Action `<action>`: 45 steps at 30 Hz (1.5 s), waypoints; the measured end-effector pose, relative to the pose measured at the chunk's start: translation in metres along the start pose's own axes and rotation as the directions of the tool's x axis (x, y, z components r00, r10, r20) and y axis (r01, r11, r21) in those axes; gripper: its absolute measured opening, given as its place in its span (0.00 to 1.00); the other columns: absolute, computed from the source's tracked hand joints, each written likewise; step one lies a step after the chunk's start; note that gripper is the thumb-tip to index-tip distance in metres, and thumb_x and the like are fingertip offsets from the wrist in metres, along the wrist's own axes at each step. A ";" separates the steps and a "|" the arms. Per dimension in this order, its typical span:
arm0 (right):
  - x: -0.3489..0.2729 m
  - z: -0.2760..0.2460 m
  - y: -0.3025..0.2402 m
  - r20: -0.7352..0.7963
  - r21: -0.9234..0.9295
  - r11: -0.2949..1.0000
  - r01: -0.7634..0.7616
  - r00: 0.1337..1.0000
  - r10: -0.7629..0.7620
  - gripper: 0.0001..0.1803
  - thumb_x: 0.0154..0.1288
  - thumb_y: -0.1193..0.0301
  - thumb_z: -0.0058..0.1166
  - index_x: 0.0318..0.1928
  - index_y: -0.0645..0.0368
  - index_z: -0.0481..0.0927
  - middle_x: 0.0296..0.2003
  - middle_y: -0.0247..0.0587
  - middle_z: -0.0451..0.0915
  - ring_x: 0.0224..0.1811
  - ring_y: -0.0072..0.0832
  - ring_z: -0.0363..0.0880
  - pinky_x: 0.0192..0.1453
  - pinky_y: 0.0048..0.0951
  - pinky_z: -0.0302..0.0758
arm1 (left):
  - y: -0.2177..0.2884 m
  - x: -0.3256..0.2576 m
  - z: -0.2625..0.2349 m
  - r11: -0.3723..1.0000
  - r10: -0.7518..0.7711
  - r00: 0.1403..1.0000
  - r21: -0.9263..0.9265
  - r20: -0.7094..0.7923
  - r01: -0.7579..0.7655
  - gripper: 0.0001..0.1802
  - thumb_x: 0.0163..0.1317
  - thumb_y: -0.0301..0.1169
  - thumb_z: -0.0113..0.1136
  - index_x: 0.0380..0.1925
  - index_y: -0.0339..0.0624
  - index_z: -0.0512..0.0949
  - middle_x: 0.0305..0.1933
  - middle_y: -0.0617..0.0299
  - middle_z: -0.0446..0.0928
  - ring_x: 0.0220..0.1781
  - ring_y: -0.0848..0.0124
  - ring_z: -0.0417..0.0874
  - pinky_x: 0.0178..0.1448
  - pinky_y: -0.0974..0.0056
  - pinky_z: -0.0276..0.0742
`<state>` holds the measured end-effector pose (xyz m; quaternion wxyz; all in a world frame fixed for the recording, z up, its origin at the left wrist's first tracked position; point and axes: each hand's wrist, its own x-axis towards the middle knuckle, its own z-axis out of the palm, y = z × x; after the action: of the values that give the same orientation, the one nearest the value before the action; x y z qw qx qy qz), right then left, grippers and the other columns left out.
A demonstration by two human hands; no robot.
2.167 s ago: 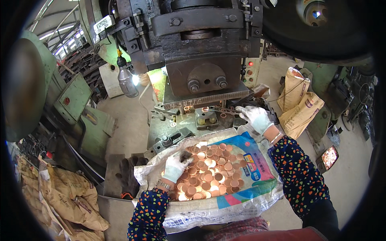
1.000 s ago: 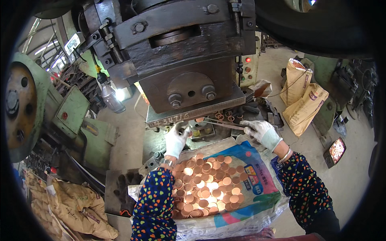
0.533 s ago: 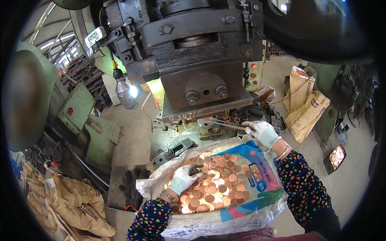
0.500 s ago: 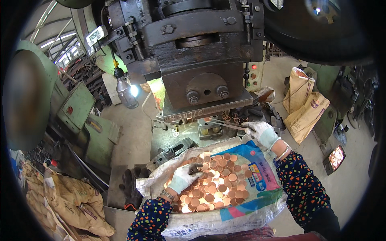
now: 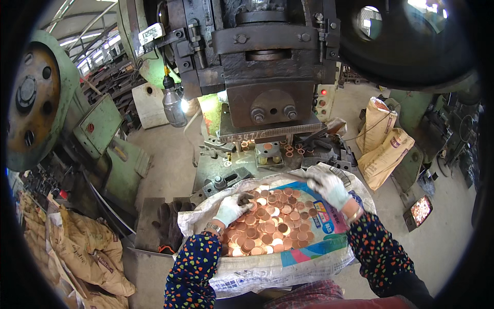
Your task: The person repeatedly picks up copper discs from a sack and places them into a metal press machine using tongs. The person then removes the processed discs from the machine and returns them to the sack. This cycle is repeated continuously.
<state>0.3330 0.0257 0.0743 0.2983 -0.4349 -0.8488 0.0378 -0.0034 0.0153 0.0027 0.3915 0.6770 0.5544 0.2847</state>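
Observation:
A heap of round copper discs (image 5: pixel 267 226) lies on a white woven sack (image 5: pixel 247 275) with a blue and pink printed side. My left hand (image 5: pixel 233 208), in a pale glove with dark fingertips, rests at the heap's left edge. Its fingers are curled together; what they pinch is hard to make out. Over the sack's right side, my right hand (image 5: pixel 329 188), also gloved, grips long metal tweezers (image 5: pixel 294 175), blurred and pointing left. Beyond them, under the press ram (image 5: pixel 270 105), stands a small die block (image 5: pixel 268 156) with a copper-coloured piece on top.
Copper rings (image 5: pixel 289 150) lie beside the die. A clamp with a bolt (image 5: pixel 220 182) sits on the press bed left of it. A lit lamp (image 5: pixel 175 105) hangs at left. Dark gloves (image 5: pixel 169 221) lie left of the sack. Paper bags (image 5: pixel 386 154) stand at right.
My right hand has pulled back toward me and slightly left, drawing the tweezers away from the die. My left hand stays at the heap's edge. The whole view has shifted a little.

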 end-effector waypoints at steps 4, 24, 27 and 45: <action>0.044 0.007 0.029 -0.013 -0.364 0.931 0.020 1.000 -0.026 0.17 0.68 0.58 0.44 0.52 0.47 0.77 0.36 0.40 0.81 0.39 0.38 0.80 0.42 0.37 0.75 | -0.003 0.002 -0.002 0.998 0.006 1.000 0.058 -0.002 -0.006 0.19 0.56 0.35 0.66 0.48 0.45 0.79 0.40 0.62 0.82 0.40 0.75 0.81 0.45 0.69 0.78; 0.033 -0.002 0.024 0.064 -0.242 0.961 -0.132 0.986 0.152 0.18 0.69 0.58 0.43 0.54 0.50 0.75 0.38 0.44 0.81 0.40 0.41 0.80 0.43 0.39 0.76 | 0.001 0.002 -0.006 1.000 0.020 0.999 0.022 0.036 -0.020 0.19 0.56 0.37 0.66 0.47 0.45 0.80 0.38 0.62 0.81 0.38 0.76 0.81 0.46 0.70 0.77; -0.006 -0.012 -0.010 0.037 0.083 0.991 -0.105 0.994 0.102 0.18 0.68 0.59 0.47 0.53 0.52 0.77 0.33 0.44 0.82 0.34 0.37 0.81 0.38 0.35 0.76 | -0.001 0.001 -0.005 1.000 0.009 0.999 0.017 0.034 -0.009 0.18 0.57 0.37 0.65 0.47 0.45 0.80 0.37 0.62 0.82 0.37 0.76 0.81 0.43 0.70 0.77; -0.109 0.020 -0.051 0.533 0.730 0.308 -0.610 0.791 0.301 0.37 0.58 0.53 0.63 0.56 0.72 0.72 0.26 0.30 0.74 0.24 0.14 0.67 0.27 0.16 0.63 | -0.001 -0.003 -0.003 0.985 0.130 0.991 0.118 -0.014 -0.128 0.21 0.52 0.43 0.68 0.44 0.46 0.80 0.35 0.61 0.81 0.37 0.68 0.80 0.44 0.65 0.75</action>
<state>0.3343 -0.0844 0.0230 0.3219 -0.4298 -0.5753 0.6170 -0.0071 0.0127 0.0035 0.3260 0.7302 0.5292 0.2837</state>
